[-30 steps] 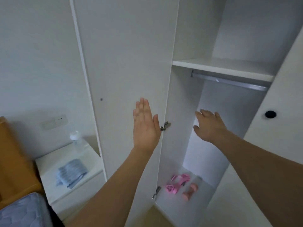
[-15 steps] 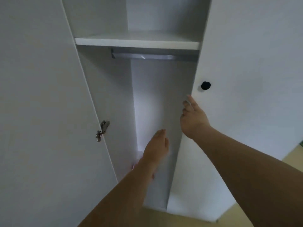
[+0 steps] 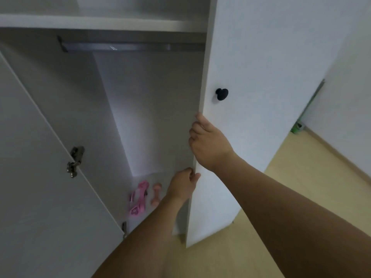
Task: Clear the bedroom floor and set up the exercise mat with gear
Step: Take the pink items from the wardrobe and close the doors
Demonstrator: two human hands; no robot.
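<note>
A white wardrobe stands open in front of me. My right hand (image 3: 208, 143) grips the inner edge of the right door (image 3: 261, 97), just below its black knob (image 3: 221, 94). My left hand (image 3: 183, 185) holds the same door edge lower down, fingers curled around it. On the wardrobe floor lie a pink hand-grip item (image 3: 138, 199) and a small pink dumbbell (image 3: 156, 193), just left of my left wrist. No exercise mat is in view.
The left door (image 3: 40, 177) hangs open with its metal hinge (image 3: 75, 161) showing. A shelf (image 3: 100, 23) and a clothes rail (image 3: 130, 46) cross the top of the wardrobe. Light wooden floor (image 3: 301, 187) lies to the right, with a green object (image 3: 297, 129) by the wall.
My left hand left the left door, reached into the wardrobe and now grips the right door's edge. My right hand closed on that edge. My view swung right and down.
</note>
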